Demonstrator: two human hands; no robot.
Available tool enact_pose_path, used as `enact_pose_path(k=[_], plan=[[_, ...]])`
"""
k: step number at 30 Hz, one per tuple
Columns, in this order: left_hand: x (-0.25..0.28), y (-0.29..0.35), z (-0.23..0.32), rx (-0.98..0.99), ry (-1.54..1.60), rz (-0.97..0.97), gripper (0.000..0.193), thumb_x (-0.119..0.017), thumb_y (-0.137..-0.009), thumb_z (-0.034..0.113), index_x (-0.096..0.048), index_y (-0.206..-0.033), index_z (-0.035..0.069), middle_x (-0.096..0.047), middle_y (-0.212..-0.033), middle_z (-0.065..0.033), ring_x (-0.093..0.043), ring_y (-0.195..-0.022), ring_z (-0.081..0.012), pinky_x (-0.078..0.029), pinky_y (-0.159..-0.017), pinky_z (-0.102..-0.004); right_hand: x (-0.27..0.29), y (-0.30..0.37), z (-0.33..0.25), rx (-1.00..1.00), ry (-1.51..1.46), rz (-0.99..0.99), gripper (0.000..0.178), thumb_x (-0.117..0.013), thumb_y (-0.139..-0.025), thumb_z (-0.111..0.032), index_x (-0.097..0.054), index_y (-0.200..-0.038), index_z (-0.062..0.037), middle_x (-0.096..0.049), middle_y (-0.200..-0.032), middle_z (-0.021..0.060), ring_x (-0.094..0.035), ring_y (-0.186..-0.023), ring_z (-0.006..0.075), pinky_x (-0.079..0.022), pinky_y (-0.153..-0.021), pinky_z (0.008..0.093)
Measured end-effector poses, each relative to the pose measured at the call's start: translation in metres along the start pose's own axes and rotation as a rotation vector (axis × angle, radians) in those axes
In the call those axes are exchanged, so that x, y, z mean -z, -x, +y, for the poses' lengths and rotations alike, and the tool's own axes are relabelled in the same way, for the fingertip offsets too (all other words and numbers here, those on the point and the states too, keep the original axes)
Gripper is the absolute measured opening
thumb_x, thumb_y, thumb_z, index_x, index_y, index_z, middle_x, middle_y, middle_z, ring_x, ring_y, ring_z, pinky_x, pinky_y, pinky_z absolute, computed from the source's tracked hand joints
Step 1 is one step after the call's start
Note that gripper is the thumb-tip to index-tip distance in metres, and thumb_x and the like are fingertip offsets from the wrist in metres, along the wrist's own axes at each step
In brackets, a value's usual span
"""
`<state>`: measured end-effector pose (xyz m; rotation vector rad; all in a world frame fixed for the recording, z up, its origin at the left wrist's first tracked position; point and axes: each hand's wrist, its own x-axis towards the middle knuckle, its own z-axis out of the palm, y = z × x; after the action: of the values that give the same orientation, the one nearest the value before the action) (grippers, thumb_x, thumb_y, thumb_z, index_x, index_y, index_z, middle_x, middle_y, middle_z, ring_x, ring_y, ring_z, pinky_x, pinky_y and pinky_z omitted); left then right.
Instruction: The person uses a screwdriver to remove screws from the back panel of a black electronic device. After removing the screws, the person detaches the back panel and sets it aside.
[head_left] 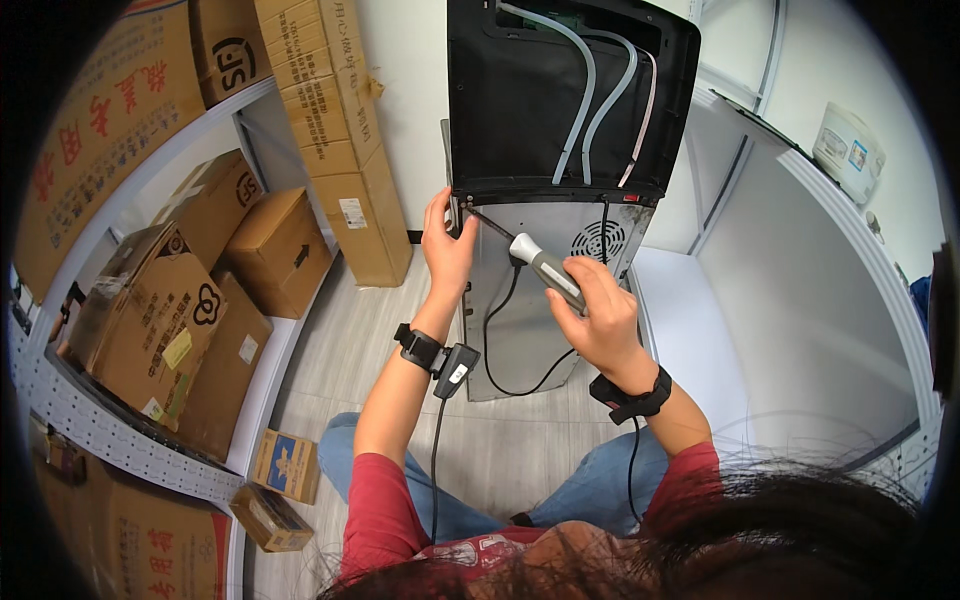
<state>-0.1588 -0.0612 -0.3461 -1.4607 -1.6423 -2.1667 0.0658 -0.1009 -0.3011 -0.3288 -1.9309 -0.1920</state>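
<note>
My right hand (603, 318) is closed round the grey and white handle of a screwdriver (548, 268). Its dark shaft slants up and left, with the tip at the upper left corner of a machine's grey metal back panel (545, 325), just under the black upper housing (520, 120). Beside that tip, my left hand (449, 250) rests at the machine's left edge, thumb and fingers apart. Clear tubes (585, 80) run down inside the open black housing. A round fan grille (598, 241) and a black power cord (487, 340) show on the panel.
Shelves on the left carry cardboard boxes (150, 320), and a tall carton (345, 150) stands behind them. Two small boxes (286, 465) sit low beside the shelf. White shelving (700, 330) stands on the right. Cables hang from my black wrist straps (420, 347).
</note>
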Motion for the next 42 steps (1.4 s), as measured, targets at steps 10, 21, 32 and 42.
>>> enact_pose_path(k=[10,21,32,42], plan=[[-0.010,0.000,-0.008,-0.023,0.185,0.051,0.047,-0.059,-0.081,0.000,-0.047,-0.127,0.002,-0.055,-0.120,-0.0101,-0.055,-0.109,-0.0206,-0.050,-0.085,-0.0317,-0.005,-0.002,-0.004,0.008,0.022,0.006,0.030,-0.072,-0.070,-0.007,-0.059,-0.094,0.0026,-0.062,-0.092,0.0130,-0.062,-0.061,0.0234,-0.051,-0.054,0.0287],[-0.010,0.000,-0.001,0.028,0.207,0.070,0.045,-0.060,-0.081,0.003,-0.049,-0.125,0.002,-0.057,-0.117,-0.0109,-0.057,-0.106,-0.0208,-0.049,-0.085,-0.0328,-0.008,-0.001,-0.005,0.010,0.038,0.027,0.029,-0.072,-0.070,-0.008,-0.059,-0.094,0.0030,-0.062,-0.091,0.0137,-0.062,-0.062,0.0239,-0.051,-0.054,0.0288],[0.002,0.024,0.025,-0.456,-0.198,0.077,0.055,-0.065,-0.070,0.004,-0.050,-0.123,0.005,-0.046,-0.127,-0.0138,-0.046,-0.114,-0.0326,-0.038,-0.094,-0.0415,-0.010,-0.013,-0.010,0.265,0.165,0.044,0.025,-0.069,-0.067,-0.009,-0.061,-0.090,-0.0051,-0.058,-0.099,0.0093,-0.057,-0.068,0.0218,-0.045,-0.059,0.0316],[0.028,0.043,0.046,-0.908,-0.220,0.045,0.049,-0.064,-0.067,0.002,-0.056,-0.116,0.002,-0.061,-0.112,-0.0105,-0.059,-0.100,-0.0292,-0.048,-0.080,-0.0369,-0.032,-0.010,-0.019,0.565,0.095,0.018,0.032,-0.068,-0.066,-0.015,-0.060,-0.097,-0.0140,-0.054,-0.106,0.0077,-0.049,-0.075,0.0221,-0.043,-0.066,0.0346]])
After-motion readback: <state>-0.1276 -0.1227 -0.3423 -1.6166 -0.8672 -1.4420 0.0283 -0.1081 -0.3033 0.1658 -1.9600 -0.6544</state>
